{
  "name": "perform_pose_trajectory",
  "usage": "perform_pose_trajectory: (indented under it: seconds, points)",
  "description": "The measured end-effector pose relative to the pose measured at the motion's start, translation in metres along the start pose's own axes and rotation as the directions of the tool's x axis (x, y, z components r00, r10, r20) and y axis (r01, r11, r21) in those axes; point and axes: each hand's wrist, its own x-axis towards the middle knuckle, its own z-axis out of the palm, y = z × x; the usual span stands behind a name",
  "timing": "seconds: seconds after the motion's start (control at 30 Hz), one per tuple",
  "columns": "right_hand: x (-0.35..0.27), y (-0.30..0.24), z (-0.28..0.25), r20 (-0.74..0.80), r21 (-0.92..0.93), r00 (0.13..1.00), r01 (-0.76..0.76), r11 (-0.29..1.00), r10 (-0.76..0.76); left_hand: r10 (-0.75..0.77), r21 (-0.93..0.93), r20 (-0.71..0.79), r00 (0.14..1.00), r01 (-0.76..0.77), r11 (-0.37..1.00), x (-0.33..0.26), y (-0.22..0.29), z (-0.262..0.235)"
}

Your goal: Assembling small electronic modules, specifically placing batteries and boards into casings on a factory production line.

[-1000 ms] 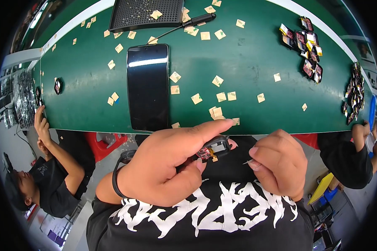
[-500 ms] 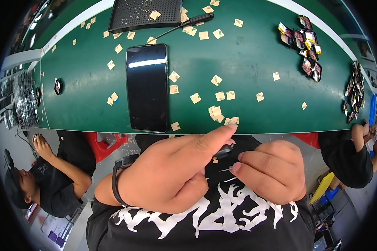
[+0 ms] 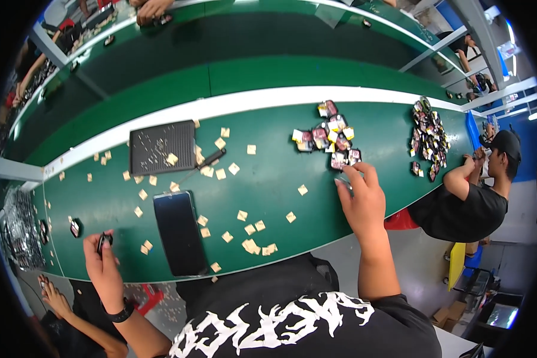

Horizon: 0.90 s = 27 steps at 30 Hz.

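My left hand (image 3: 106, 267) is at the left front of the green table, its fingers closed on a small black device casing (image 3: 105, 240). Another dark casing (image 3: 75, 227) lies just beyond it. Over to the right, my right hand (image 3: 365, 206) reaches to the near edge of a cluster of open black casings (image 3: 320, 138) with pinkish insides and white-and-yellow parts. Its fingertips meet the lowest casing (image 3: 338, 159); whether they grip it, I cannot tell. A thin metallic glint, apparently tweezers (image 3: 344, 181), shows between thumb and fingers.
A dark phone-like slab (image 3: 180, 235) lies left of centre, with a screwdriver (image 3: 212, 159) and black perforated tray (image 3: 164, 146) behind. Small beige stickers (image 3: 250, 246) are scattered about. More casings (image 3: 428, 140) pile at right; silvery packs (image 3: 19, 230) lie far left. Co-workers (image 3: 468, 185) sit on either side.
My hands have parted from in front of my chest: the left went left with the black casing, the right went forward and right to the cluster. The view has tilted up.
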Motion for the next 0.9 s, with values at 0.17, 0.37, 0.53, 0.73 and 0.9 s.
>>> perform_pose_trajectory:
  seconds: [0.17, 0.37, 0.53, 0.73, 0.9]
  points:
    - [0.014, 0.0, 0.008, -0.023, -0.113, 0.994, 0.103, 0.988, -0.106, 0.101, 0.246, -0.056, 0.993, -0.084, 0.966, 0.02, -0.066, -0.036]
    - [0.011, -0.003, 0.014, -0.148, -0.108, 0.968, 0.186, 0.977, -0.201, 0.33, 0.693, -0.251, 0.91, -0.069, 0.717, 0.017, 0.005, -0.015]
    - [-0.023, -0.021, 0.025, -0.166, 0.032, 0.959, 0.236, 0.971, -0.228, 0.548, -0.922, 0.324, 0.771, 0.129, 0.364, -0.019, 0.113, -0.025]
    - [-0.06, -0.032, 0.045, -0.188, -0.011, 0.954, 0.235, 0.972, -0.232, 0.972, -0.939, 0.18, 0.152, 0.322, 0.123, -0.028, 0.17, -0.01]
    - [-0.053, -0.047, 0.046, -0.378, 0.004, 0.913, 0.169, 0.986, -0.155, 0.988, -0.921, 0.139, 0.071, 0.376, 0.103, -0.044, 0.188, 0.008]
